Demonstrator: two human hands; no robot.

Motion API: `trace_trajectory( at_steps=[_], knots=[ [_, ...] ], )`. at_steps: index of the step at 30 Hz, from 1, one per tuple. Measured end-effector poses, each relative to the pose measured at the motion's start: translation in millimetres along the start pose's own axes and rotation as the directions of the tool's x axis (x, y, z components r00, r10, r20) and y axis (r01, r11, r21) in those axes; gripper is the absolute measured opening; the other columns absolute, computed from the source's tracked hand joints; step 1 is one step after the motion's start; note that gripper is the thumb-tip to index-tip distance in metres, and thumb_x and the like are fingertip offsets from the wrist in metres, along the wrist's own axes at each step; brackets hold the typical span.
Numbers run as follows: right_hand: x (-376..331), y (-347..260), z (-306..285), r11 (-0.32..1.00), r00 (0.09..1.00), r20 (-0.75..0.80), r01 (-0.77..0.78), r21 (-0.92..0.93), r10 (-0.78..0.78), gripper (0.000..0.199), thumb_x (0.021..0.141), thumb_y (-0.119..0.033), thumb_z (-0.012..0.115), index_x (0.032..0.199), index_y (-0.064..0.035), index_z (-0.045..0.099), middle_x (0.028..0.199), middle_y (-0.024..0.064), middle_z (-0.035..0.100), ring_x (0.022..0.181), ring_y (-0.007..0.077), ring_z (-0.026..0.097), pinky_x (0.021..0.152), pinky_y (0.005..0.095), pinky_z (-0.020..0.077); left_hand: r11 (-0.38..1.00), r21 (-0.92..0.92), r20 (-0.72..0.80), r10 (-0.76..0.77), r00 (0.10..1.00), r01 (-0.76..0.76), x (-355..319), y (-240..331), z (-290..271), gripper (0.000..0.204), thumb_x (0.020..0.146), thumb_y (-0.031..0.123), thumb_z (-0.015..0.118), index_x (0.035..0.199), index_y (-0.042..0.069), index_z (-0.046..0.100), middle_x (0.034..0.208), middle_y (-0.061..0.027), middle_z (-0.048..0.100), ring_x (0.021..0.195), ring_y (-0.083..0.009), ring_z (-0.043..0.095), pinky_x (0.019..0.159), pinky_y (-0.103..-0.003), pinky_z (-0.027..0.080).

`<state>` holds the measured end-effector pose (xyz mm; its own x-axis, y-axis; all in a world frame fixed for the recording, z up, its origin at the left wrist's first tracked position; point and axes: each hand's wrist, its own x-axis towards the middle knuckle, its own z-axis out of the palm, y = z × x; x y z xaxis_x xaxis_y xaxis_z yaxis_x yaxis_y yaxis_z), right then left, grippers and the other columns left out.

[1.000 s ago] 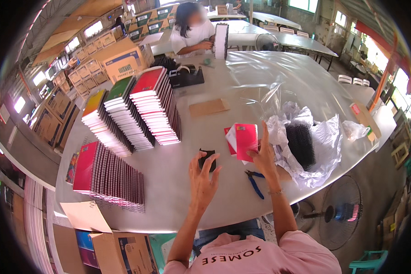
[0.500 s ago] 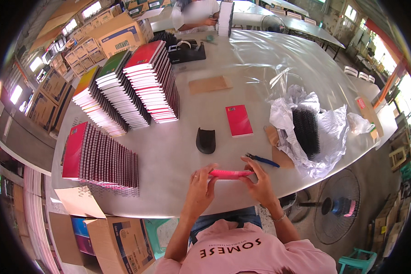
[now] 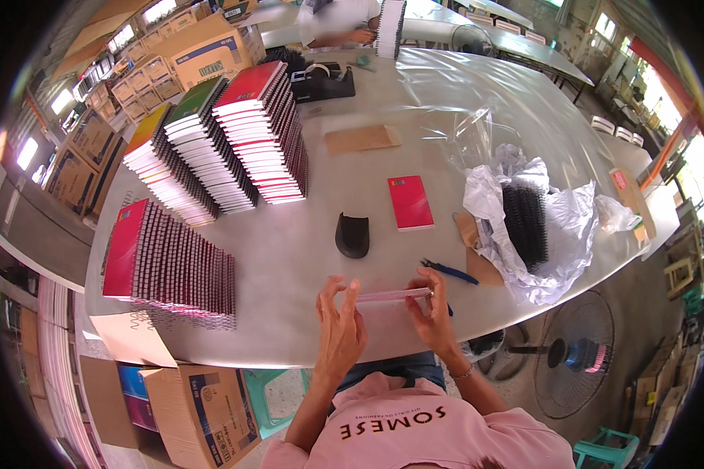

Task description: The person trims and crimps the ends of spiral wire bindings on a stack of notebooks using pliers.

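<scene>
Left forearm [image 3: 314, 406] and right forearm [image 3: 481, 393] reach forward from bent elbows, converging toward midline. Left hand [image 3: 340, 324] and right hand [image 3: 431, 313] roughly level, apart, facing each other. Both curled in a pinch, thumbs inward, knuckles outward.

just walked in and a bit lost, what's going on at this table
A person's left hand and right hand hold a thin pinkish booklet nearly edge-on, over the near side of the table. Beyond it lie a flat red booklet, a black curved piece and blue-handled pliers. Stacks of spiral notebooks stand at the left.
</scene>
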<state>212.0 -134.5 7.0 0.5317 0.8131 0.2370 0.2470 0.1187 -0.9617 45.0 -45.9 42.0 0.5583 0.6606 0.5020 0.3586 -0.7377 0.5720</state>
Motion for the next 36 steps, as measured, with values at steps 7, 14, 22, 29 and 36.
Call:
trace_trajectory(
  at_steps=[7,14,22,29,36],
  knots=[
    [-5.9,7.0,9.1,0.99,0.995,0.09,-0.061,0.131,0.049,0.06,0.082,0.013,0.055,0.136,-0.0064,0.038,0.113,0.0109,0.052,0.108,0.0202,0.053,0.097,0.0324,0.0412,0.924,-0.299,0.122,-0.212,0.97,0.239,6.3,15.4,19.7,0.055,0.085,-0.009,0.051,0.136,0.013,0.051,0.139,-0.0236,0.034,0.118,-0.0376,0.046,0.1,-0.046,0.041],
    [12.6,-12.8,-18.8,0.921,0.976,0.133,0.209,-0.33,-0.173,0.05,0.088,0.002,0.056,0.136,-0.0016,0.041,0.122,0.0164,0.051,0.117,0.0296,0.049,0.105,0.0393,0.0363,0.924,-0.277,0.044,-0.26,0.964,0.262,7.3,-4.9,24.0,0.022,0.092,0.002,0.057,0.112,0.008,0.062,0.128,-0.0198,0.041,0.117,-0.0352,0.044,0.099,-0.044,0.039],
    [56.7,-20.3,-206.8,0.351,0.761,-0.621,-0.538,-0.766,-0.187,0.038,0.09,-0.025,0.064,0.125,-0.012,0.06,0.12,0.0148,0.062,0.116,0.0357,0.053,0.097,0.0533,0.0338,0.904,-0.311,0.144,-0.259,0.955,0.292,12.1,0.3,10.3,0.016,0.09,0.0,0.059,0.105,0.004,0.06,0.114,-0.0148,0.045,0.116,-0.0339,0.041,0.1,-0.042,0.037],
    [53.4,-5.5,-240.9,0.496,0.773,-0.609,-0.604,-0.624,0.176,0.04,0.089,-0.039,0.065,0.115,-0.0083,0.066,0.098,0.0113,0.072,0.099,0.0287,0.066,0.103,0.0531,0.0291,0.913,-0.268,0.049,-0.305,0.951,0.307,3.5,-14.3,-2.9,0.021,0.085,0.004,0.068,0.105,0.006,0.061,0.106,-0.0133,0.055,0.114,-0.0359,0.042,0.098,-0.047,0.037],
    [56.5,7.7,-248.1,0.644,0.785,-0.61,-0.522,-0.559,0.107,0.035,0.089,-0.036,0.067,0.109,-0.0071,0.068,0.095,0.01,0.073,0.093,0.0245,0.068,0.095,0.0453,0.0396,0.961,-0.198,-0.036,-0.205,0.978,0.194,2.9,-10.0,13.2,0.047,0.074,0.013,0.084,0.11,0.006,0.055,0.103,-0.0043,0.065,0.113,-0.0343,0.042,0.097,-0.048,0.036]
  ],
)
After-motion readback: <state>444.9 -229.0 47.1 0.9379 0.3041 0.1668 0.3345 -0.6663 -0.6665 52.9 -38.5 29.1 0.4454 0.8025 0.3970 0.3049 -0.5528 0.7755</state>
